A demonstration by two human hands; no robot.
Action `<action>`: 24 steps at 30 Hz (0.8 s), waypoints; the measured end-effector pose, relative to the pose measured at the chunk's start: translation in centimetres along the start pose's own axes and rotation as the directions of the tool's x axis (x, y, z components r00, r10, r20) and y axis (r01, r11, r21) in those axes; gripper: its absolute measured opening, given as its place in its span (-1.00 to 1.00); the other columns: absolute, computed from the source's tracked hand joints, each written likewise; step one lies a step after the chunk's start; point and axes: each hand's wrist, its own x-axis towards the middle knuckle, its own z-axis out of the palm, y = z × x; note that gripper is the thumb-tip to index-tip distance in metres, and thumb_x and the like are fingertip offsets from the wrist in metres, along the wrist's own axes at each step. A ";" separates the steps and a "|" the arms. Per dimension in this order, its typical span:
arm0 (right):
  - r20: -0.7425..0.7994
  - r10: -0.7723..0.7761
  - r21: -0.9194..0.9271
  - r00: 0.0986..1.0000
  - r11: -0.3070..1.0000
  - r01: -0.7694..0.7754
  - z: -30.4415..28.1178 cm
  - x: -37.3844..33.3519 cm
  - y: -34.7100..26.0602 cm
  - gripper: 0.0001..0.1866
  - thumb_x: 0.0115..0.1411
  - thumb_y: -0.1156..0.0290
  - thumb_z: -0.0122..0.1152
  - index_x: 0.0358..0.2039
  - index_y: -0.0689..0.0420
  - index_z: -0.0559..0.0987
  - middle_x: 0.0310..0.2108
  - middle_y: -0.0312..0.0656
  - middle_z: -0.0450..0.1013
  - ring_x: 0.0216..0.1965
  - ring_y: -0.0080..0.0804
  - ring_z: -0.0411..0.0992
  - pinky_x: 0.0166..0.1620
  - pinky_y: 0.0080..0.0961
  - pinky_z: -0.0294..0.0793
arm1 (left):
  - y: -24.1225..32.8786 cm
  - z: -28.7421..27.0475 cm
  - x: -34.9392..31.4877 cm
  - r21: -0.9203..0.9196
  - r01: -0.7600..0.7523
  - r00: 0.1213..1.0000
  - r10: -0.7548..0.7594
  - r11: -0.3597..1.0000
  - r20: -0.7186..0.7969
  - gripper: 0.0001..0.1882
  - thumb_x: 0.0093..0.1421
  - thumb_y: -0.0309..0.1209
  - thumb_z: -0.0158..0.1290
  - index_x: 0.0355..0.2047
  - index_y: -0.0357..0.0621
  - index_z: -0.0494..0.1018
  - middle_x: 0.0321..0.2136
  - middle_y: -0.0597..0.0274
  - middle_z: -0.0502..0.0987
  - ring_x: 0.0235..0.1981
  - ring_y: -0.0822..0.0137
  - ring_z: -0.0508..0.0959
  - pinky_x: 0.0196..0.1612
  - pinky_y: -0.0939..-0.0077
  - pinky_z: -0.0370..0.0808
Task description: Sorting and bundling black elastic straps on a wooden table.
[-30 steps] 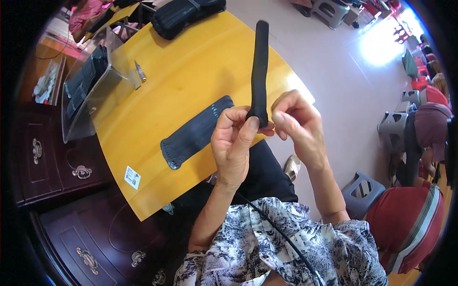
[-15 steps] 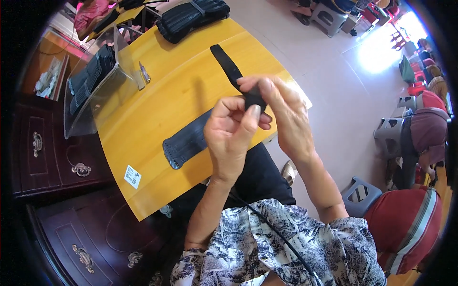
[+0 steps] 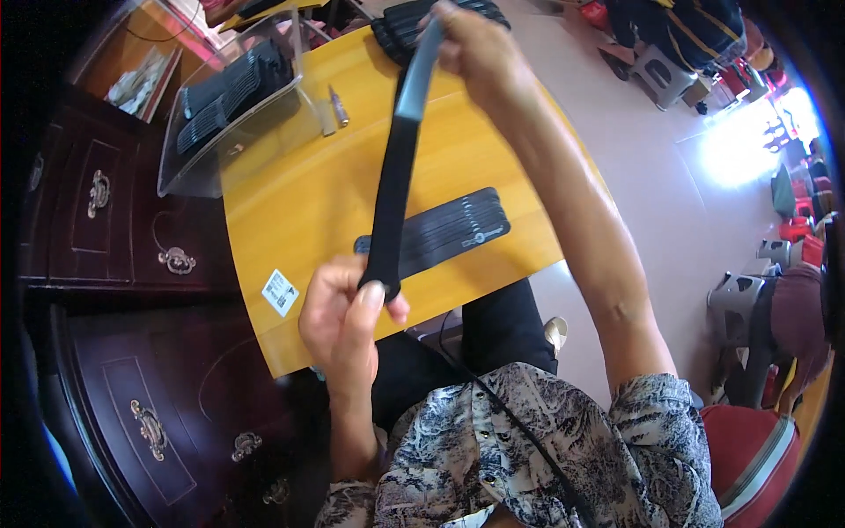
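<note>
A long black strap (image 3: 394, 172) is stretched taut above the yellow table (image 3: 299, 207). My left hand (image 3: 345, 315) pinches its near end between thumb and fingers, just over the table's front edge. My right hand (image 3: 480, 53) grips the far end, arm stretched out over the table's back. Under the strap, a flat pile of black straps (image 3: 453, 229) lies on the tabletop.
A clear plastic bin (image 3: 231, 106) with black straps stands at the table's back left. Another black bundle (image 3: 396, 22) lies at the far edge. A white label (image 3: 280, 291) lies near the front left corner. Dark wooden cabinets (image 3: 114, 264) stand left; stools and seated people are right.
My hands, close together before my chest, have pulled apart. The right hand went far forward with one end, the left stayed near, and the strap is drawn out straight.
</note>
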 end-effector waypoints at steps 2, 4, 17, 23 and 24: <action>-0.183 0.094 0.137 0.979 0.988 -0.069 -3.3 4.8 1.2 -0.67 0.31 0.15 0.02 -0.56 0.01 0.42 -0.70 -0.40 0.26 -0.72 -0.60 0.14 -0.64 -0.61 0.18 | 1.0 -2.0 -2.9 0.023 0.072 0.994 -0.070 0.997 -0.084 -0.93 0.11 -0.62 -0.04 -0.38 -0.33 0.32 -0.45 0.03 0.44 -0.61 0.34 0.46 -0.54 0.50 0.43; 0.161 0.142 0.675 0.977 0.706 -0.214 -17.0 9.4 -1.2 -0.70 0.31 0.23 0.06 -0.55 0.04 0.36 -0.68 -0.41 0.22 -0.72 -0.64 0.14 -0.66 -0.70 0.15 | 1.4 -3.9 -5.6 0.020 0.072 0.995 -0.070 0.997 -0.073 -0.87 0.07 -0.52 0.00 -0.46 -0.29 0.27 -0.49 0.01 0.42 -0.68 0.36 0.42 -0.60 0.50 0.41; 0.044 -0.088 -0.698 0.995 0.710 0.093 -9.8 -10.9 0.0 -0.67 0.37 0.24 -0.03 -0.13 0.24 0.56 -0.19 -0.17 0.53 -0.16 -0.47 0.48 -0.04 -0.48 0.45 | -2.1 -4.9 -4.8 0.002 0.021 0.985 -0.020 1.000 -0.174 -0.79 0.10 -0.44 0.10 -0.43 -0.25 0.28 -0.45 0.09 0.35 -0.59 0.32 0.45 -0.61 0.49 0.45; 0.022 0.156 -0.828 0.987 0.557 -0.070 -9.4 -13.9 -0.6 -0.72 0.29 0.28 0.06 -0.11 0.17 0.55 -0.06 -0.16 0.50 -0.06 -0.37 0.46 0.05 -0.51 0.40 | -3.8 -4.5 -4.6 -0.036 0.086 0.981 -0.091 0.996 -0.172 -0.84 0.13 -0.51 0.07 -0.38 -0.26 0.29 -0.43 0.08 0.38 -0.57 0.31 0.46 -0.54 0.49 0.47; 0.002 0.186 -0.820 0.982 0.562 -0.105 -9.5 -14.0 -0.6 -0.73 0.28 0.27 0.06 -0.13 0.17 0.56 0.01 -0.16 0.48 0.05 -0.28 0.41 0.10 -0.42 0.38 | -4.2 -4.5 -4.5 -0.050 0.069 0.987 -0.075 0.996 -0.140 -0.83 0.13 -0.50 0.08 -0.36 -0.26 0.29 -0.43 0.09 0.37 -0.56 0.31 0.47 -0.53 0.48 0.47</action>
